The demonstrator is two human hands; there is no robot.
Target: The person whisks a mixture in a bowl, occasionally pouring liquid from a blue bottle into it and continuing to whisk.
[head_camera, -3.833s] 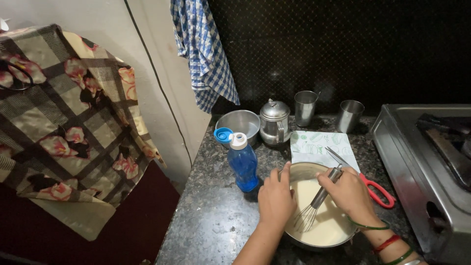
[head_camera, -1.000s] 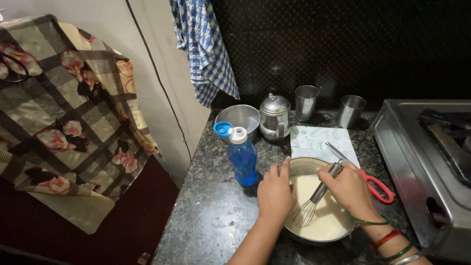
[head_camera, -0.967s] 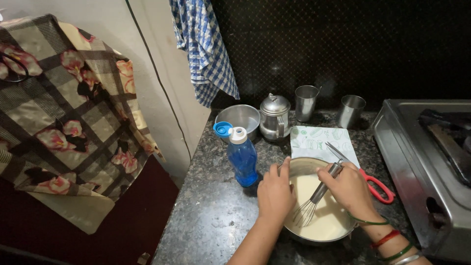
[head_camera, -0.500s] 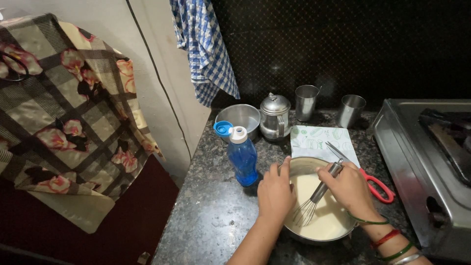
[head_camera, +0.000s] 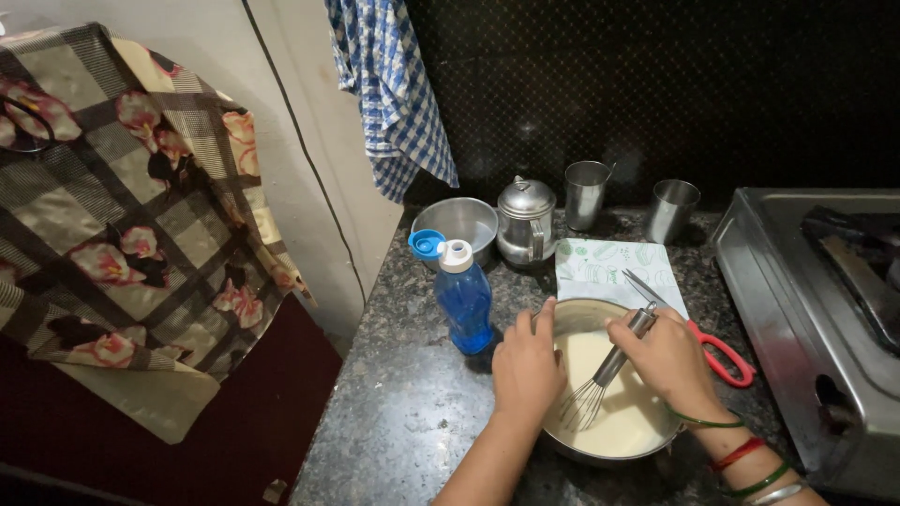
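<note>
Steel bowl (head_camera: 574, 319) of pale batter is sitting near on the dark surface (head_camera: 412, 412), left hand (head_camera: 527, 367) gripping its rim, right hand (head_camera: 667, 356) closed around the whisk (head_camera: 605, 379), best stirring slowly so nothing is spilling.

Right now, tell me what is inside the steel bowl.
The steel bowl holds pale batter and a whisk. The right hand hides part of it; the bottom is covered.
</note>
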